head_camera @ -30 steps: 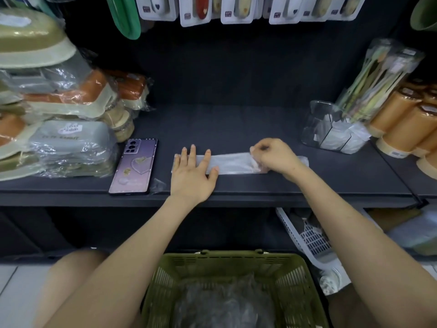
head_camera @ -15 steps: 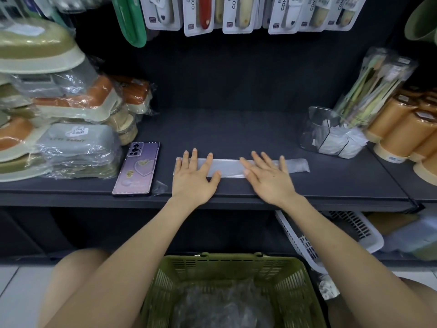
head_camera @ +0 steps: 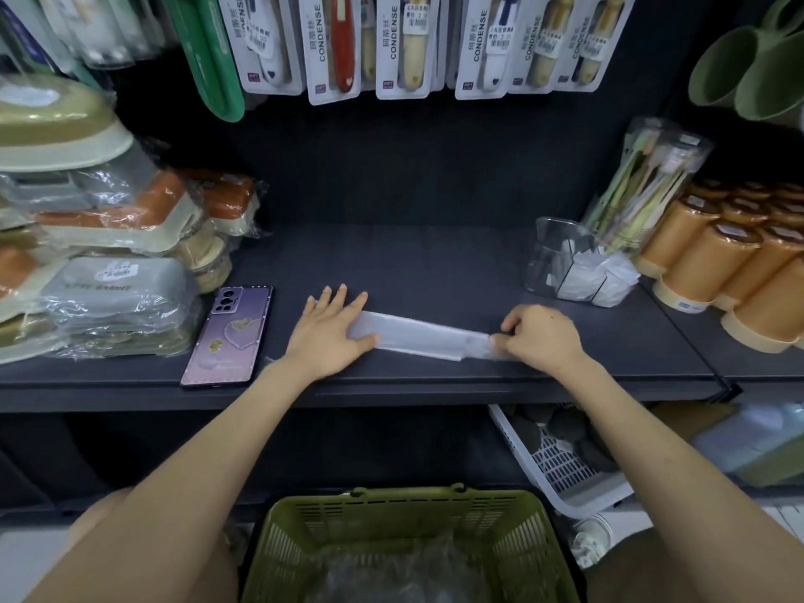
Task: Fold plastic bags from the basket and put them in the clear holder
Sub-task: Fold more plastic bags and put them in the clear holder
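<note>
Noted flattened translucent plastic bag (head_camera: 417, 337) on dark shelf (head_camera: 435, 263), just right of purple smartphone (head_camera: 228, 335). Pinned at phone-side end by left hand (head_camera: 328, 330), fingers spread flat, as anchor. Pinched at far end by right hand (head_camera: 541, 337), fingers curled on it, likely to fold. Seen farther right: clear plastic holder (head_camera: 561, 258).
</note>
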### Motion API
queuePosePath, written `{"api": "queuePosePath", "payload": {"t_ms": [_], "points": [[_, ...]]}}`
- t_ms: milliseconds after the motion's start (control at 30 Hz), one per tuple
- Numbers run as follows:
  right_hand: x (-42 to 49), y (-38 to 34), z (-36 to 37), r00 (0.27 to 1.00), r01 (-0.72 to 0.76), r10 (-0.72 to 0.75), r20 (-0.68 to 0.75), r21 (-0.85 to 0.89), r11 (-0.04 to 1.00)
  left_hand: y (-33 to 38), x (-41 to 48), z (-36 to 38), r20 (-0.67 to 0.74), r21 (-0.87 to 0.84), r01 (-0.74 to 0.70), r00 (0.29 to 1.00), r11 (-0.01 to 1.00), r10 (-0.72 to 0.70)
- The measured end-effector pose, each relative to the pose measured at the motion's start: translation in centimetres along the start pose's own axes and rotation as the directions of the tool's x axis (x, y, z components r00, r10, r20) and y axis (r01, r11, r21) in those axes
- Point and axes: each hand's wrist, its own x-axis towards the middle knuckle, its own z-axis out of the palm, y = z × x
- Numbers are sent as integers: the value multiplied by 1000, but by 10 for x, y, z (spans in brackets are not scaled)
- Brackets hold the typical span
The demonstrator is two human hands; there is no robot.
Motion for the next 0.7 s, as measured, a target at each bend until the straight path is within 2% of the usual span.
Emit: {"api": "queuePosePath", "payload": {"t_ms": [67,100,200,233,300,367,433,500,600,700], "points": [[-11,-1,-1,999,5,-6,36,30,1000,-1,6,-6,-95,41,-30,995,999,34],[-17,-1,1,999,12,-14,46,42,999,2,6,-7,-187,50,-56,980,997,64],[-34,-6,5,997,73,-74,29,18,997,23,-5,2,-511,-36,-217,843,975,169],[-39,-7,5,996,87,-87,26,10,996,33,-12,8,-531,-82,-278,825,957,194],[-47,-12,4,995,77,-82,61,74,994,53,-28,22,-435,-150,-387,852,910,290],[-52,-15,-1,989,3,-42,140,272,962,67,-39,35,-292,-196,-430,883,881,366],[-56,-19,-9,965,-162,19,262,535,829,70,-40,42,-229,-202,-422,898,884,377],[-57,-23,-18,928,-319,52,370,711,626,72,-41,41,-267,-210,-388,906,898,329],[-52,-31,-31,890,-439,14,456,846,303,77,-43,38,-329,-204,-360,901,911,282],[-44,-41,-46,876,-476,-54,479,877,65,83,-47,34,-355,-243,-343,902,907,246]]}}
